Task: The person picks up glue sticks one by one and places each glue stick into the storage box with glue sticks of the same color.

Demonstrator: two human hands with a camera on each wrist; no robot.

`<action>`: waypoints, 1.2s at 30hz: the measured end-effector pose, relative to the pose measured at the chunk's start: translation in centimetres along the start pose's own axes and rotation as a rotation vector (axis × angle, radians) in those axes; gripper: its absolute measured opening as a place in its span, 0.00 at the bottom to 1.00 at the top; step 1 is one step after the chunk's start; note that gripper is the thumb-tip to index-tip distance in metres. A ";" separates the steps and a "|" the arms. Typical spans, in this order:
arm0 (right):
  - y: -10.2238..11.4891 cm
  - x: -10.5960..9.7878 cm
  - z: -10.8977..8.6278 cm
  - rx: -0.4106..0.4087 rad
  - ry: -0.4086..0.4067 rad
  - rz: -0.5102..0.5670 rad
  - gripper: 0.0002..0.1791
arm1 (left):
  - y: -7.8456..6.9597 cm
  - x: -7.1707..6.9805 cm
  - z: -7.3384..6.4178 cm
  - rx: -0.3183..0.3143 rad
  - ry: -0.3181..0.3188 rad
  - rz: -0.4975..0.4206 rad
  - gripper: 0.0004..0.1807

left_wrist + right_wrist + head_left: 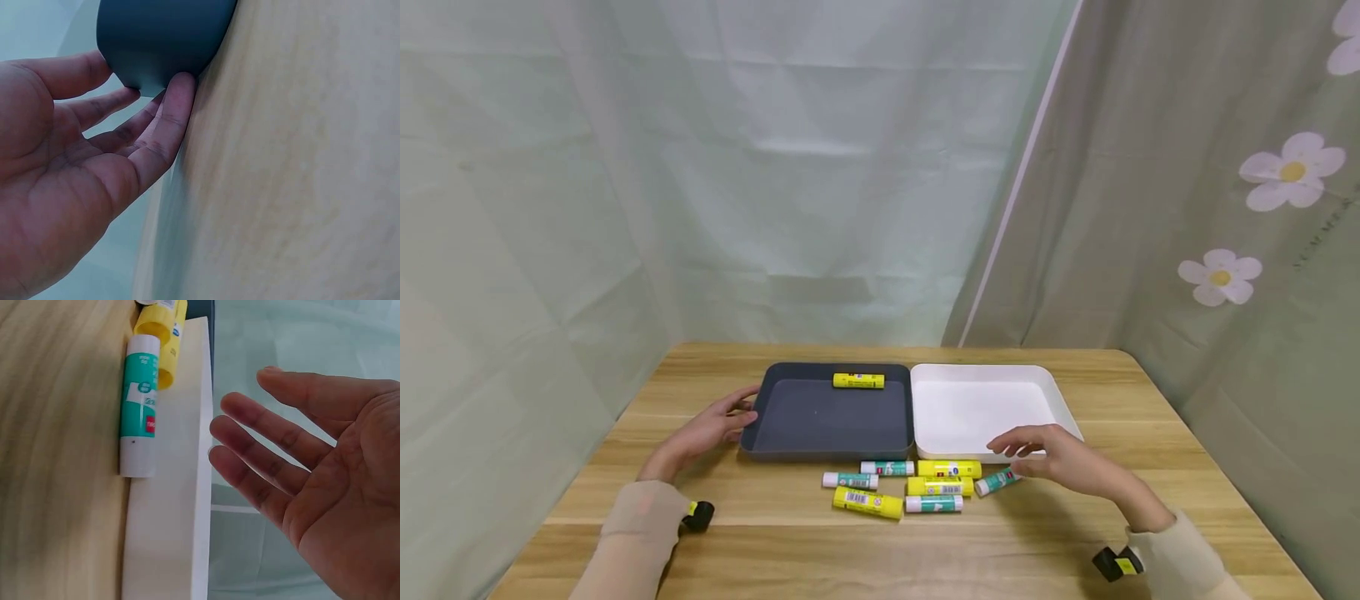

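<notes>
My left hand (711,425) touches the left end of the dark grey tray (827,454) with extended fingers. In the left wrist view, fingertips (181,87) rest against the tray's outer wall. One yellow glue stick (858,381) lies inside that tray near its back edge. My right hand (1056,458) hovers at the front right of the white tray (992,371), fingers spread and holding nothing. Just below it lies a green-and-white glue stick (139,406), apart from the fingers in the right wrist view. Other yellow glue sticks (868,502) and green-and-white glue sticks (934,504) lie before the trays.
The two trays stand side by side on a wooden table (820,558). Pale curtains (820,183) hang behind and beside it, with flower prints (1221,277) at the right. Each wrist carries a small black device (700,517).
</notes>
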State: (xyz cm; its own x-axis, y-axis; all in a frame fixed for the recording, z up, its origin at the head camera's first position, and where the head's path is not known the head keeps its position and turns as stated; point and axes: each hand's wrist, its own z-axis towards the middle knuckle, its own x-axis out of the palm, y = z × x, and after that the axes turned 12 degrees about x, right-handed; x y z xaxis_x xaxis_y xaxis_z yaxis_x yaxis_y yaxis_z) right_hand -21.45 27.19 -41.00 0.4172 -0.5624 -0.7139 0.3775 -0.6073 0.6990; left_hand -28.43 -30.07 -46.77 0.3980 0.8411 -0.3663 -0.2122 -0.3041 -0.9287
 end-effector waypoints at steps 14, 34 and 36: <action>-1.0 0.5 -1.0 0.075 0.030 0.024 0.17 | 0.0 0.1 0.1 0.014 0.009 -0.010 0.37; -1.5 1.6 -0.5 0.033 0.071 0.016 0.18 | 0.1 0.1 -0.1 0.007 -0.003 -0.009 0.37; -1.5 1.7 -0.4 0.038 0.070 0.006 0.19 | 0.1 0.1 -0.2 0.007 -0.004 -0.010 0.37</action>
State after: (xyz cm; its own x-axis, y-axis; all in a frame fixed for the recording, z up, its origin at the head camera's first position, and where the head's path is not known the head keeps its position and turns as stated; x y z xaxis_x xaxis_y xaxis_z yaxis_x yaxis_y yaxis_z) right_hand -20.93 27.38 -43.24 0.4767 -0.5261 -0.7042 0.3442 -0.6255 0.7002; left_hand -28.25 -30.06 -46.89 0.3968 0.8456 -0.3570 -0.2145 -0.2927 -0.9318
